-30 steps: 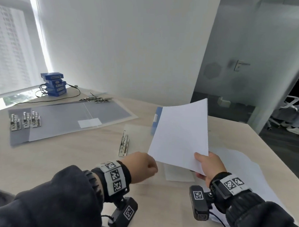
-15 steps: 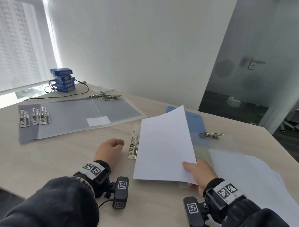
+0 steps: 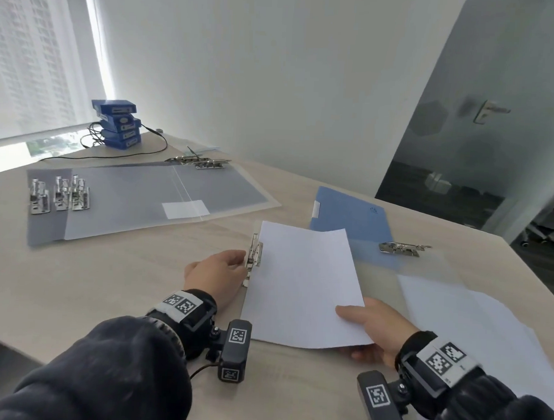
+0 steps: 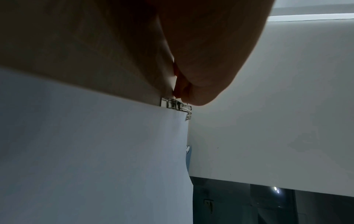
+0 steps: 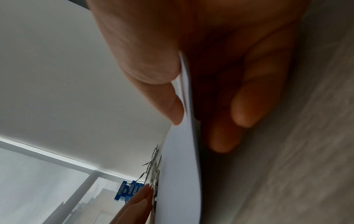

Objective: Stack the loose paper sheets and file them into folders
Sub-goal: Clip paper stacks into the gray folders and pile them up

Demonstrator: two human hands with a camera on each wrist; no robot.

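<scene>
A thin stack of white paper sheets (image 3: 301, 284) lies nearly flat over the clear cover of an open blue folder (image 3: 351, 219), its left edge against a metal clip (image 3: 254, 253). My right hand (image 3: 369, 328) pinches the stack's near right corner, thumb (image 5: 153, 78) on top and fingers (image 5: 247, 109) beneath. My left hand (image 3: 219, 270) reaches to the clip (image 4: 176, 105) and its fingertips (image 4: 178, 92) touch it. In the right wrist view those left fingers (image 5: 139, 201) look straight beside the clip (image 5: 154, 171).
More loose white sheets (image 3: 473, 329) lie at the table's right side. A second metal clip (image 3: 401, 248) sits on the blue folder. Open grey folders (image 3: 143, 197) with several clips (image 3: 57, 194) lie at the left, blue boxes (image 3: 117, 123) and a cable behind them.
The paper stack came down from upright to nearly flat and moved left against the clip. My left hand moved forward from near the wrist area to the clip.
</scene>
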